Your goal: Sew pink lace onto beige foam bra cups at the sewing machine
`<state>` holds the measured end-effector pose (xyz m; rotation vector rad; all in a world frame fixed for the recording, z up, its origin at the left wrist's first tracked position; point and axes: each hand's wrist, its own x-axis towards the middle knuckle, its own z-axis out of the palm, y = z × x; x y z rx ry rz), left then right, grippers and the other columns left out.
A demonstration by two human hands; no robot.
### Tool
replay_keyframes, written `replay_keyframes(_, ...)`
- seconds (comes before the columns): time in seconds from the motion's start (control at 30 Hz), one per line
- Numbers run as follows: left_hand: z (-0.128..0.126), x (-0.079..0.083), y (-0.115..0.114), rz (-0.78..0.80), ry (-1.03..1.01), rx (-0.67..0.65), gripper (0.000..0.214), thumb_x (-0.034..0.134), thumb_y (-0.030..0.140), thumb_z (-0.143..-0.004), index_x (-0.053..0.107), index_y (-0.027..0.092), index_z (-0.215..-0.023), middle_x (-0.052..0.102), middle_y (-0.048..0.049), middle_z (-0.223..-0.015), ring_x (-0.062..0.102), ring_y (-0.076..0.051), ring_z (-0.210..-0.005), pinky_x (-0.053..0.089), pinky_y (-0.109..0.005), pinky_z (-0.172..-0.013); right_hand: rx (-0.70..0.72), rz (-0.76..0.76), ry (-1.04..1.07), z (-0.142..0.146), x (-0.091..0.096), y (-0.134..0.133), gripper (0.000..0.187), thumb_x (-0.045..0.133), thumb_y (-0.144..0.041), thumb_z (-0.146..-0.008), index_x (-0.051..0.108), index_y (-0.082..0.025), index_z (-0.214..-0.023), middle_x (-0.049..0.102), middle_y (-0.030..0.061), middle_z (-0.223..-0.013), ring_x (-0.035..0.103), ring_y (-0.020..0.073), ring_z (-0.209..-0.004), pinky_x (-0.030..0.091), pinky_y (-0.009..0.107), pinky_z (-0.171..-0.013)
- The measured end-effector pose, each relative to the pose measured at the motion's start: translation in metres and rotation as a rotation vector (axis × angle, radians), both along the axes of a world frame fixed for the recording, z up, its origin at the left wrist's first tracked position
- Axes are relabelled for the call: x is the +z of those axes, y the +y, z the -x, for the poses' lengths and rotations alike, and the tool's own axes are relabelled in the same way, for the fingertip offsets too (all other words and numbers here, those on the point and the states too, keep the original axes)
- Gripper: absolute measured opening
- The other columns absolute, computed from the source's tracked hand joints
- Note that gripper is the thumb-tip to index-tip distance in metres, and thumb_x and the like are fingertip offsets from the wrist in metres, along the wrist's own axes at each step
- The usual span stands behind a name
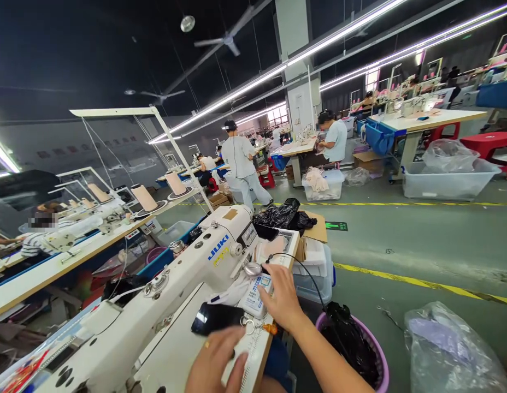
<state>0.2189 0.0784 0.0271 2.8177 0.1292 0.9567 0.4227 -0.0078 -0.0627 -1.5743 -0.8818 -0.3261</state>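
white tabletop (175, 364) carried a box (253, 300) near its right edge, with a phone (214, 318) and a key ring (248, 326) just beside it. the right hand (283, 297), thumb and fingers wide apart, was at the box; touch i could not tell. the left hand (216, 359), blurred, hung by the key ring, fingers parted. left of these stood a sewing machine (171, 289).

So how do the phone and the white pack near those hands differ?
The phone is black and glossy; the white pack is pale with blue print. The phone is nearer the left hand, while the white pack is right by the right hand. Both lie on the sewing table.
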Motion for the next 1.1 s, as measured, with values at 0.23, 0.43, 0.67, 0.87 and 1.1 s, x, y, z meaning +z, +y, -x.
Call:
replay_keyframes(0.23,-0.11,0.016,0.038,-0.155,0.23,0.026,0.047,0.054,0.02,-0.096,0.053,0.016,-0.143,0.063,-0.0149,-0.14,0.061,-0.03,-0.126,0.054,-0.047,-0.105,0.253,0.366,0.023,-0.045,0.048,0.023,0.068,0.067,-0.008,-0.082,0.052,-0.024,-0.146,0.07,0.0108,-0.124,0.055,0.0327,-0.119,0.036,0.051,-0.104)
replay_keyframes(0.43,-0.146,0.009,0.044,-0.308,0.451,0.165,0.047,0.058,0.009,-0.084,0.061,0.013,-0.13,0.064,-0.018,-0.135,0.059,-0.036,-0.121,0.049,-0.051,-0.1,0.414,0.323,0.066,-0.057,0.034,0.014,0.081,0.055,0.004,-0.073,0.045,-0.024,-0.148,0.071,0.0046,-0.122,0.067,0.0198,-0.106,0.042,0.039,-0.105)
replay_keyframes(0.67,-0.169,0.006,0.049,-0.456,0.511,0.121,0.041,0.064,0.01,-0.084,0.068,0.015,-0.124,0.07,-0.0161,-0.114,0.057,-0.035,-0.117,0.041,-0.051,-0.102,0.339,0.347,0.107,-0.062,0.029,0.017,0.068,0.063,-0.01,-0.081,0.047,-0.023,-0.147,0.068,0.0105,-0.127,0.056,0.0316,-0.123,0.034,0.052,-0.11)
replay_keyframes(0.87,-0.173,0.0,0.058,-0.536,0.4,0.115,0.03,0.061,0.007,-0.085,0.075,0.017,-0.109,0.071,-0.0154,-0.102,0.061,-0.034,-0.108,0.042,-0.051,-0.098,0.291,0.387,0.068,-0.057,0.03,0.022,0.072,0.071,-0.013,-0.079,0.05,-0.021,-0.147,0.067,0.0117,-0.13,0.058,0.0321,-0.123,0.039,0.048,-0.107)
replay_keyframes(1.1,-0.14,-0.024,0.086,-0.542,0.22,0.139,0.038,0.053,0.009,-0.084,0.075,0.019,-0.114,0.071,-0.0157,-0.115,0.062,-0.034,-0.108,0.045,-0.047,-0.092,0.349,0.391,0.048,-0.06,0.04,0.03,0.08,0.083,-0.031,-0.075,0.048,-0.03,-0.147,0.07,0.0054,-0.132,0.058,0.0342,-0.122,0.038,0.051,-0.107)
